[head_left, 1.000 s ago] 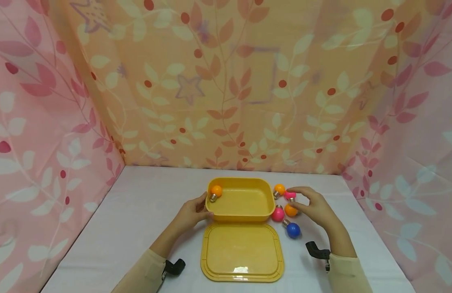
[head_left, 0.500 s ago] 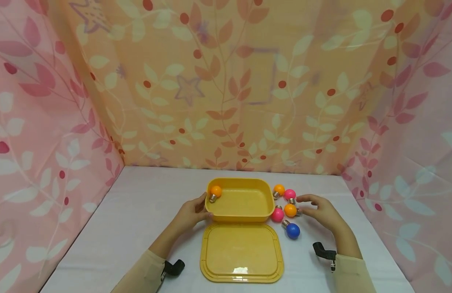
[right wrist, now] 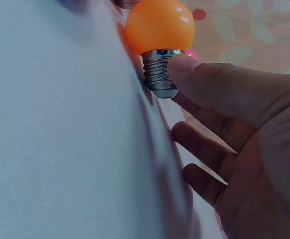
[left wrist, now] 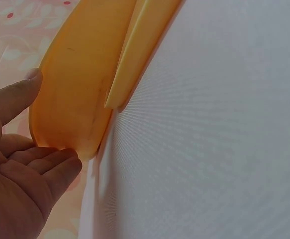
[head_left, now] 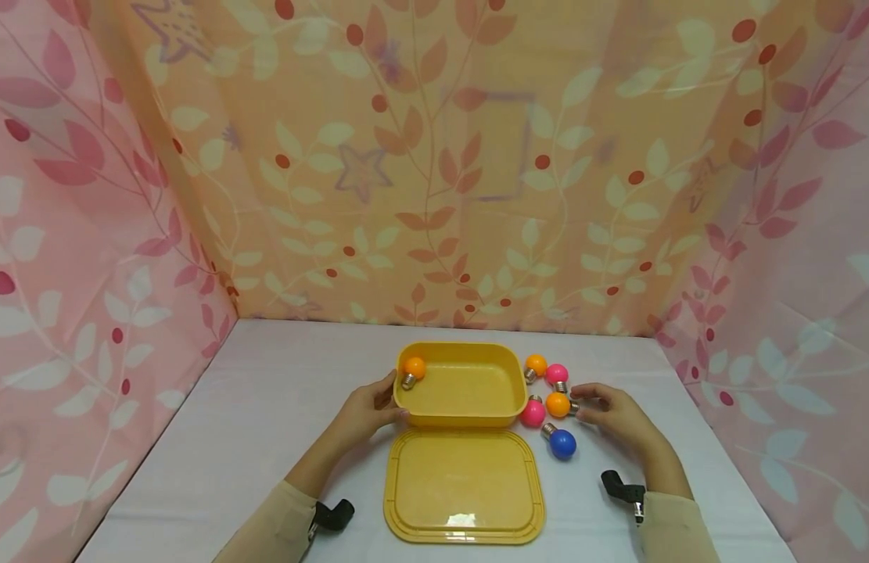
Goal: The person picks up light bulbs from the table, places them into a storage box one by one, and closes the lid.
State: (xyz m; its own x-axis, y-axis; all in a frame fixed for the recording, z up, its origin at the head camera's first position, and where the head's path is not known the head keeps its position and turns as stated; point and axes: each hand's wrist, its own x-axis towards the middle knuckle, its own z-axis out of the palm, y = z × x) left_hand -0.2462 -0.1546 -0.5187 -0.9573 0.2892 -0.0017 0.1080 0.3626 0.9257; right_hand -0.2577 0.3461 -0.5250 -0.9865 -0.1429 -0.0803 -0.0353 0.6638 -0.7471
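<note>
My left hand (head_left: pixel 367 410) holds the left front corner of a yellow plastic food container (head_left: pixel 476 391), thumb at the front wall and fingers along the side. Inside it, at the left, lies an orange light bulb (head_left: pixel 414 367). My right hand (head_left: pixel 620 414) is beside another orange bulb (head_left: pixel 557 403) on the table; in the right wrist view its thumb (right wrist: pixel 184 63) overlaps the metal screw base (right wrist: pixel 157 74). From the head, a gap shows between index finger and thumb around that base. Close by lie a pink bulb (head_left: pixel 557 374), a second pink bulb (head_left: pixel 533 414) and an orange bulb (head_left: pixel 536 364).
A blue bulb (head_left: pixel 562 444) lies nearest to me in the group. The container's yellow lid (head_left: pixel 465 485) rests flat in front of it. All stands on a white-covered table (head_left: pixel 279 367), with patterned curtains (head_left: pixel 434 195) behind and at both sides.
My right hand has drawn back from over the pink and orange bulbs to the right, then lowered to the orange bulb's base. The left hand has stayed on the container.
</note>
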